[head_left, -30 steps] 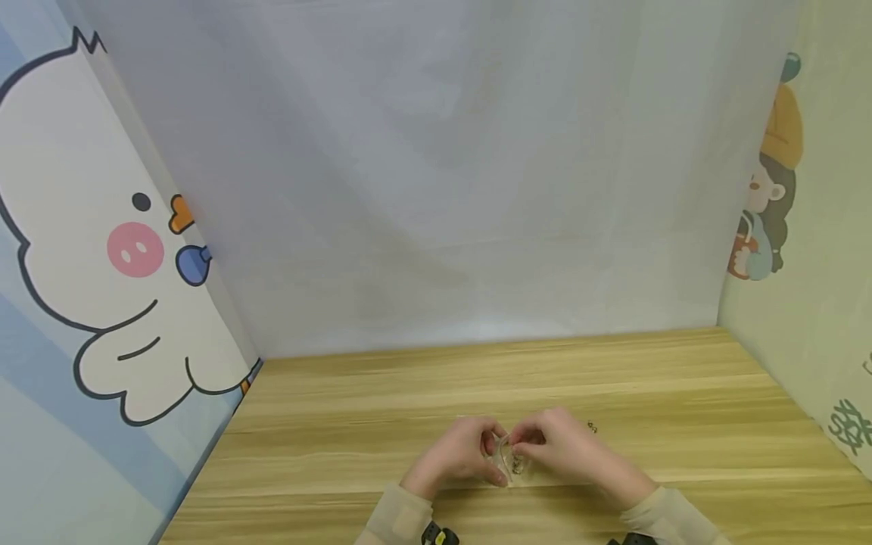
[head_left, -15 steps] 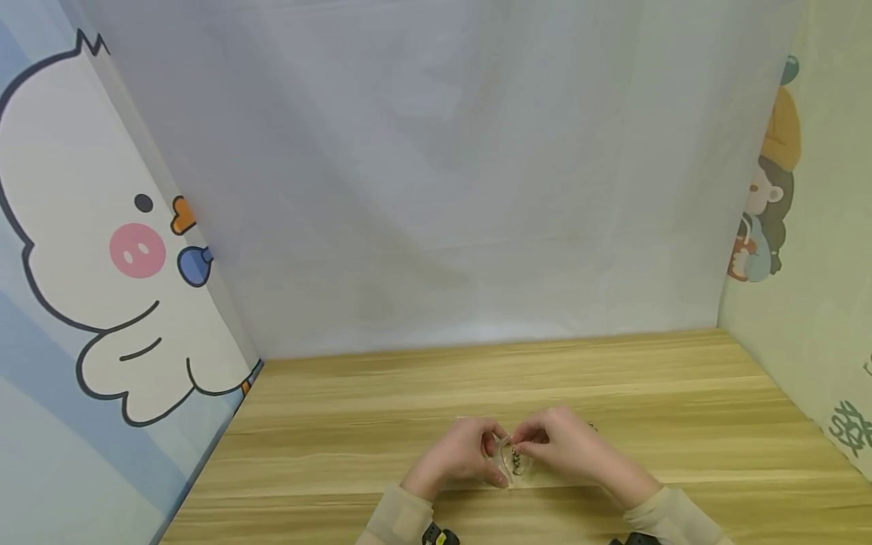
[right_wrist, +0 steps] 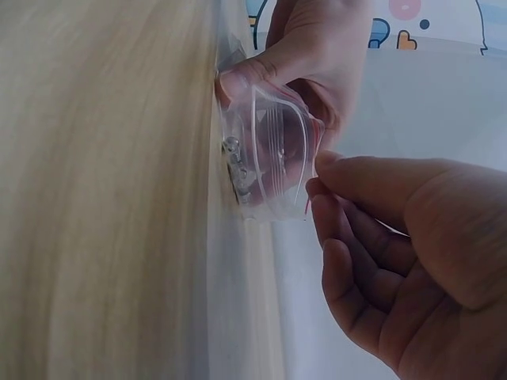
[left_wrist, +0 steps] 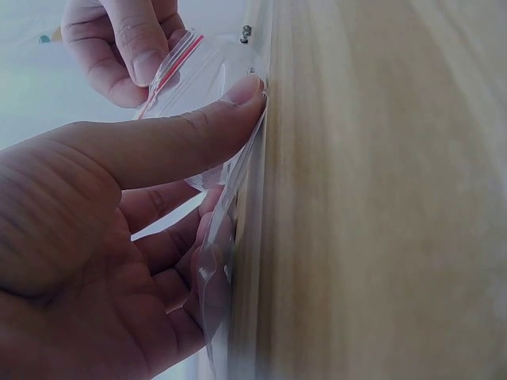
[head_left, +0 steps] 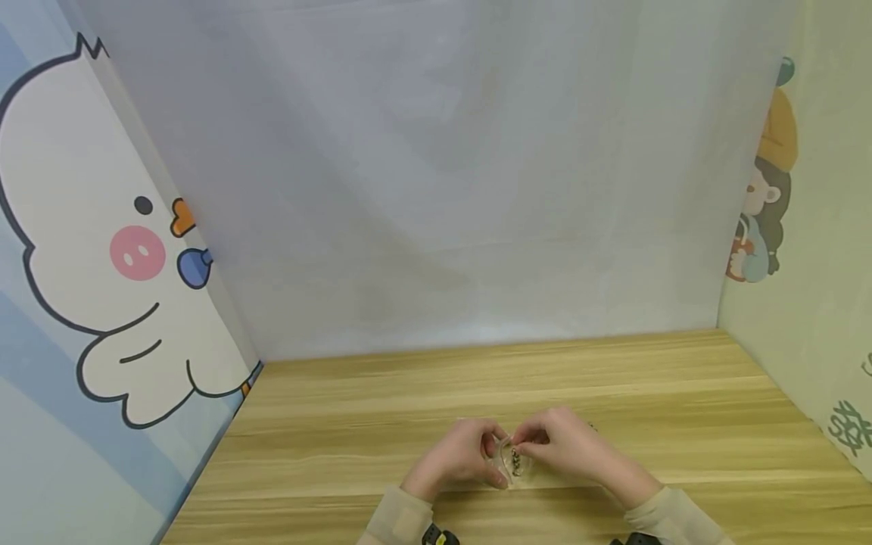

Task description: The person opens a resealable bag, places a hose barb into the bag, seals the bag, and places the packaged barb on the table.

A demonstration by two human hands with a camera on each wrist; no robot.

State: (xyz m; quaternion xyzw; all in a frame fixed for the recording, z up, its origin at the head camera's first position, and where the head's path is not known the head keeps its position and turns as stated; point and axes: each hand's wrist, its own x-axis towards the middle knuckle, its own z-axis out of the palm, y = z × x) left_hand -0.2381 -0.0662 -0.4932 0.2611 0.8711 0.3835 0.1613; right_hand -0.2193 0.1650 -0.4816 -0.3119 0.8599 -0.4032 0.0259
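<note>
A clear zip bag (right_wrist: 273,186) is gripped between thumb and fingers by the left hand (head_left: 466,453); its red-lined edge is pinched by the right hand (head_left: 565,445). The bag is held between both hands, low over the tabletop (head_left: 381,393). Small metal pieces (right_wrist: 238,170) are seen through its film. Behind, the tabletop is bordered by a pale backdrop (head_left: 436,189).

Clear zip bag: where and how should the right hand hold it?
On the bag, likely best is the red-striped rim, pinched from the right: that thin edge stands raised off the table, facing the right hand, while the left hand grips the left part.
</note>
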